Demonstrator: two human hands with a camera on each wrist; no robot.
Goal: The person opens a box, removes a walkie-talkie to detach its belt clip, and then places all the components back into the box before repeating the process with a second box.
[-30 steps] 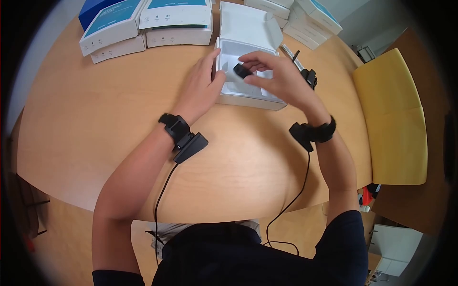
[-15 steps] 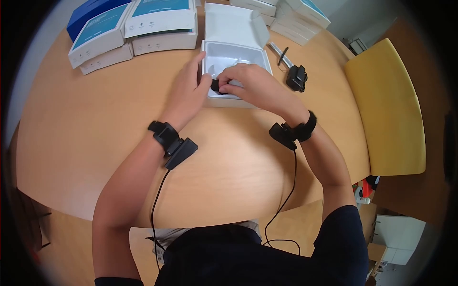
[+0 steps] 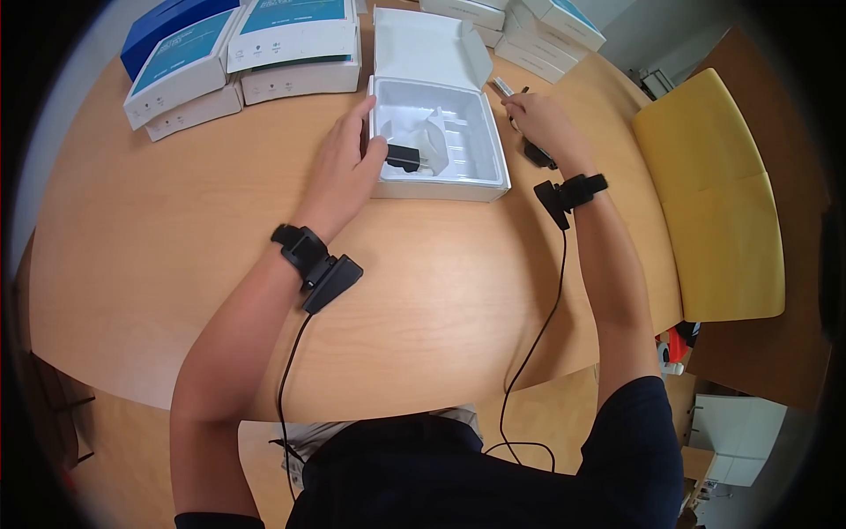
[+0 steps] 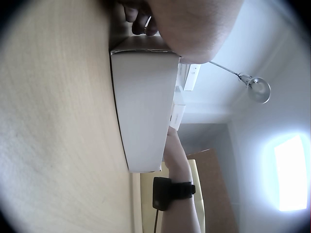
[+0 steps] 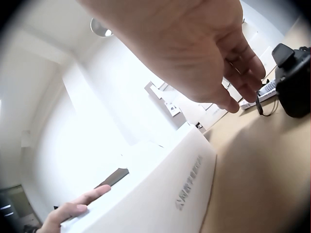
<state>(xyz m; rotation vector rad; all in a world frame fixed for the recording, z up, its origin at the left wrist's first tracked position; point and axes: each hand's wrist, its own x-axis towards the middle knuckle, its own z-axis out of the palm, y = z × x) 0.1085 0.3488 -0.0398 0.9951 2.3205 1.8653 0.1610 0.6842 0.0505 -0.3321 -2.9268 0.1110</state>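
My left hand [image 3: 339,167] lies along the left wall of an open white box [image 3: 441,190], fingers against the side and thumb at the rim. A small black block [image 3: 403,158], like a plug adapter, rests in the box's front left part, beside a raised fold of the pale tray [image 3: 436,132]. Right of the box, my right hand [image 3: 551,128] reaches over a slim white object with small keys [image 5: 267,91] and a black strap [image 5: 259,104]. Its fingers hang loosely bent around nothing. Partly under that hand lies a black adapter [image 5: 294,80] with a cord.
The box's lid [image 3: 423,44] stands raised at the back. White and teal boxes [image 3: 291,75] and a blue box [image 3: 167,26] are stacked at the back left, more white boxes [image 3: 542,53] at the back right. A yellow chair [image 3: 714,203] stands right of the table [image 3: 423,300].
My right hand lowered the black block into the box, let go of it, and moved right to the things beside the box. The left hand stayed at the box's left wall.
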